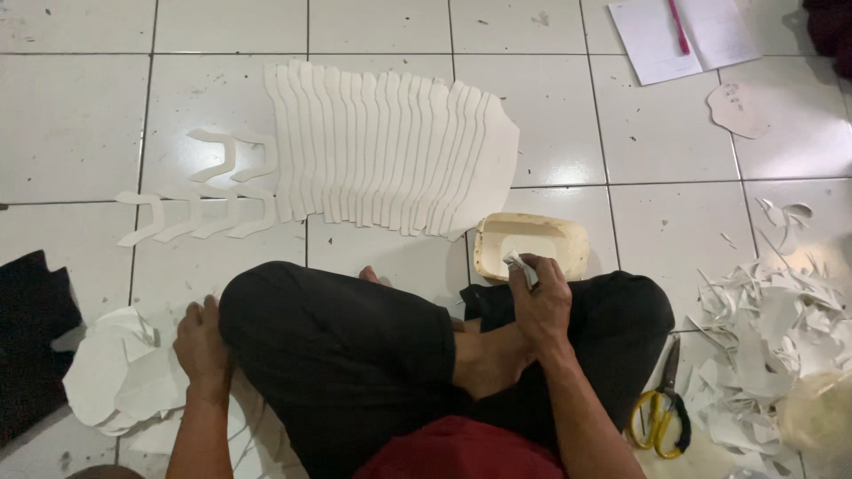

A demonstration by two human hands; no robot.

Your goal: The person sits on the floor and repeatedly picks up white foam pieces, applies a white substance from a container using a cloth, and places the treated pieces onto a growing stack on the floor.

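I sit cross-legged on a white tiled floor. My right hand [540,297] grips a small brush [521,267] at the near rim of a cream rectangular tub [577,239]. My left hand [201,344] rests on a pile of white cut sheets [115,377] beside my left knee. Ahead lies a fanned row of overlapping white shaped pieces [390,151], with several smaller curved white pieces [200,208] laid out to its left.
Yellow-handled scissors [661,412] lie by my right knee. A heap of white offcuts [772,341] fills the right side. An open notebook with a pink pen [679,31] lies at the far right. Black cloth [31,333] sits at the left edge.
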